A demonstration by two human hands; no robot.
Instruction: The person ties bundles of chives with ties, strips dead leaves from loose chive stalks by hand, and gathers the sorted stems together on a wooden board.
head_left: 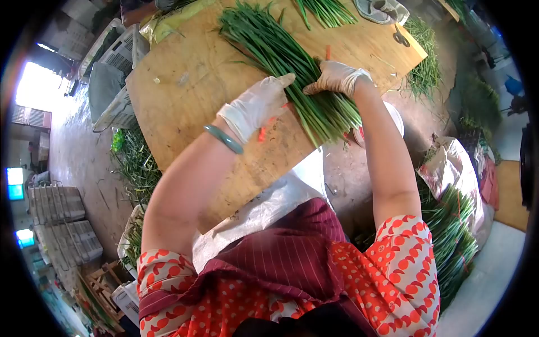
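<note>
A thick bunch of garlic chives (269, 42) lies slantwise on the wooden board (191, 106), its cut stem ends over the board's near edge. My left hand (261, 104), in a whitish glove, holds the near left side of the bunch, thumb on top and the other fingers partly hidden. From the right, my gloved right hand (339, 78) is closed around the bunch, thumb toward the left hand. Small orange-red strips (262, 134) lie beside my left hand, and another orange-red strip (328, 52) is beyond my right hand.
Scissors (401, 37) and more chives (332, 12) lie at the board's far side. A white bucket (395, 119) stands below on the right. Chives in a sack (449, 224) sit at my right. Plastic crates (120, 53) and loose greens (137, 163) are on the left.
</note>
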